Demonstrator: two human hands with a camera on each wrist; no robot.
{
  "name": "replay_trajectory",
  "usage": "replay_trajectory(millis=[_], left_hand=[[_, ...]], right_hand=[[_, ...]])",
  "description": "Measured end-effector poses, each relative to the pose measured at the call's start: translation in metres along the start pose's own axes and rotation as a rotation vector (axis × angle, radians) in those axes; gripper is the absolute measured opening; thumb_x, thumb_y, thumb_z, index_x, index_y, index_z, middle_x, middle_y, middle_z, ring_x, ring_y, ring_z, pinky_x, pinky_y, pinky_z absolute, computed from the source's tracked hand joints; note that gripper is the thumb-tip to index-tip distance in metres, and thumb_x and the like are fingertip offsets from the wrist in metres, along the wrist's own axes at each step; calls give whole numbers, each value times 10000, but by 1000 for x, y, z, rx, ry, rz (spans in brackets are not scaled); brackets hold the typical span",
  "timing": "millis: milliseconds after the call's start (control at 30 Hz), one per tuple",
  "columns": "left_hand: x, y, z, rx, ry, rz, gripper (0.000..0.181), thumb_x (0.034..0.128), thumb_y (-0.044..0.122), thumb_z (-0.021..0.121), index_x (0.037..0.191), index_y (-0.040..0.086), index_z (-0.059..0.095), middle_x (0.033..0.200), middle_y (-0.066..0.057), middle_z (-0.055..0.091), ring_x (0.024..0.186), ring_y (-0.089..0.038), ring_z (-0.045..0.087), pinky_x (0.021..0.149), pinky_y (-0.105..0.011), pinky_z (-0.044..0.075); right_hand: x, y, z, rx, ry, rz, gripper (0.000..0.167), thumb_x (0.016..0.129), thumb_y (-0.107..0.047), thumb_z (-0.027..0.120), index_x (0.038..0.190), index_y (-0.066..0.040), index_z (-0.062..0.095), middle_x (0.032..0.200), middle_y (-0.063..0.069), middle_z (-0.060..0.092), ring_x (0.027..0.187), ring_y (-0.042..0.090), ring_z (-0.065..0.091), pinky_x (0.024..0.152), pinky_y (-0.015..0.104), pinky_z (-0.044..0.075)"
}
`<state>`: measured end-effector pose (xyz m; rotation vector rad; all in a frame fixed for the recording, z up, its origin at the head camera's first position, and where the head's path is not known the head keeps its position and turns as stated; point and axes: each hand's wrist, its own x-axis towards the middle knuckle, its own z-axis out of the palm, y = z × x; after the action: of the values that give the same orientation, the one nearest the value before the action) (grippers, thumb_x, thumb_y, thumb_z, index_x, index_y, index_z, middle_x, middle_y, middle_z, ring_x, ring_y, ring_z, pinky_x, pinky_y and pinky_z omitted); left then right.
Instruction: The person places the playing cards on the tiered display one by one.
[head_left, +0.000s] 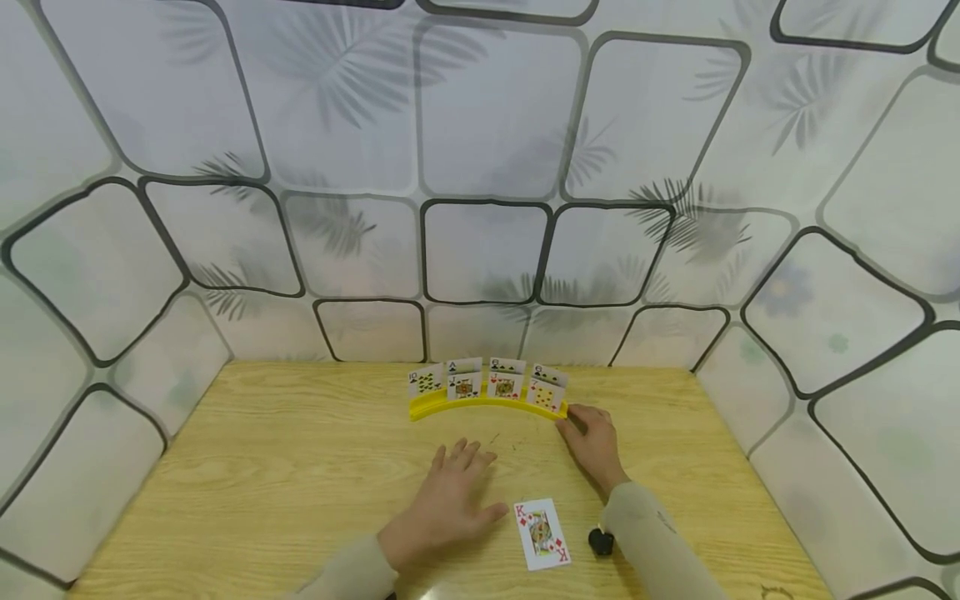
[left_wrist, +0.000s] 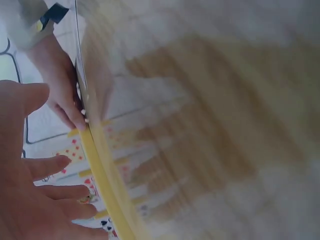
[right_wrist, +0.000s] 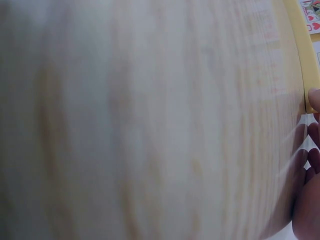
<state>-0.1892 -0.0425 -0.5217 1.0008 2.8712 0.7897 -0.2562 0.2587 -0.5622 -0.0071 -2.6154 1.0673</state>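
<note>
A curved yellow card holder (head_left: 487, 402) stands toward the back of the table with several playing cards (head_left: 505, 385) upright in it, some in front of others. At its right end, my right hand (head_left: 596, 446) pinches the holder; in the right wrist view the thumb (right_wrist: 314, 99) lies against the yellow edge. My left hand (head_left: 450, 500) is spread with fingers apart, in front of the holder, and holds nothing. Between my forearms a king of diamonds (head_left: 542, 534) lies face up. The left wrist view shows the left fingers (left_wrist: 47, 167) large, with the cards behind them.
The wood-grain table (head_left: 300, 467) is glossy and mirrors the hands and holder. Patterned fabric walls (head_left: 487, 250) enclose its back and sides. A small black object (head_left: 601, 542) sits by the right sleeve, to the right of the king.
</note>
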Motion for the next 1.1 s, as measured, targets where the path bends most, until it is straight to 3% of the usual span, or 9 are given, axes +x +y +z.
replay_trajectory(millis=[200,433,633,867,1100], left_hand=[[-3,12,6,-7,-85,-29,809,934,596,692,1545,100,508,1629,-274,416,1516,-520,374,1231,-724,269],[-5,28,10,38,-154,-10,891,916,661,679,1549,62,496,1635,-293,395,1502,-552,373,1206,-746,295],[-5,40,19,34,-230,-49,1007,878,717,688,1562,15,461,1680,-289,312,1536,-566,286,1224,-740,265],[-2,47,27,84,-267,-76,1131,821,770,724,1584,-7,415,1688,-281,303,1537,-584,262,1220,-731,288],[0,45,27,83,-242,-66,1030,816,703,779,1542,33,490,1639,-301,382,1497,-599,334,1184,-746,334]], right_hand=[[0,-1,0,-2,-2,6,437,980,-207,750,1323,55,680,1386,267,660,1345,457,518,1162,629,409],[-1,-3,-1,7,0,13,439,976,-195,751,1322,65,677,1386,272,658,1345,459,516,1163,628,409],[-1,-2,-1,8,-15,31,454,985,-213,744,1342,57,667,1402,264,650,1362,452,503,1174,626,400],[0,-3,-1,13,-21,37,457,987,-213,743,1347,57,663,1411,262,646,1376,448,496,1187,619,392],[-1,-4,-2,15,-33,60,475,998,-223,725,1368,64,645,1431,263,629,1394,440,480,1196,622,382]])
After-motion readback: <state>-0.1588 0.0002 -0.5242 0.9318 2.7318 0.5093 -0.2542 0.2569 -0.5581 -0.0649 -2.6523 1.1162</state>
